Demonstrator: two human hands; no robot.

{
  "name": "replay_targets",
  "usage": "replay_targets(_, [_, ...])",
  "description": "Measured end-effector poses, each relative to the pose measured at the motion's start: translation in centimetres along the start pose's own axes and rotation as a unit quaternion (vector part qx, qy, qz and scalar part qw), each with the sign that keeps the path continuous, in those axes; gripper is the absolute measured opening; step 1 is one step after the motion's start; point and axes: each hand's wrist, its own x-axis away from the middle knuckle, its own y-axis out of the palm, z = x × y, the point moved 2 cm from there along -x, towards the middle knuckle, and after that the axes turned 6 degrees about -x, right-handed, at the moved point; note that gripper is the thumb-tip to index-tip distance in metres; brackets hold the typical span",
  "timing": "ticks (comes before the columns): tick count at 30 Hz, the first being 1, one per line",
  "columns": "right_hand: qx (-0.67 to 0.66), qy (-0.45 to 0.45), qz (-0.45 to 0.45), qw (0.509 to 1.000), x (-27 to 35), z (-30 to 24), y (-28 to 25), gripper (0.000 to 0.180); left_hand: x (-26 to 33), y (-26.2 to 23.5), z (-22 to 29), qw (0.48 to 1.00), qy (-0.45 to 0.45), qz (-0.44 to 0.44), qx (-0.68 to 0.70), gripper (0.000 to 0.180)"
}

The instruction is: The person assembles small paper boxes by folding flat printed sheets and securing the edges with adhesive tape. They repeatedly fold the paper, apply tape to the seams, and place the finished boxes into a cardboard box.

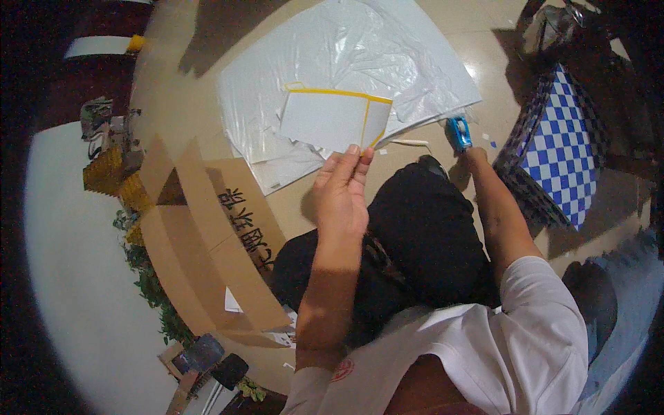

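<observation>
- White card piece with yellow-taped edges is pinched at its lower edge by the left hand, raised over the plastic sheet at twelve o'clock.
- Held by one corner, it could sag or slip.
- Right hand, arm outstretched, closes on the blue tape dispenser at two o'clock.

Brown cardboard box — left, open, dark print.
</observation>
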Motion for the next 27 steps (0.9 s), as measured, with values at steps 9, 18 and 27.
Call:
replay_targets(9, [-0.203, 0.104, -0.124, 0.966, -9.7, 10.5, 1.3, 0.014, 0.0, -0.7, 0.4, 0.999, 0.023, 0.012, 0.02, 0.008])
replay_targets(18, [-0.059, -0.117, -0.212, 0.968, 4.1, 0.7, 3.0, 0.026, -0.1, -0.3, 0.3, 0.999, 0.025, 0.038, 0.0, 0.01])
replay_targets(27, [-0.173, -0.523, -0.392, 0.737, 33.7, -23.3, -0.4, 0.017, 1.0, 0.3, 1.0, 0.992, 0.122, 0.008, -0.027, 0.013])
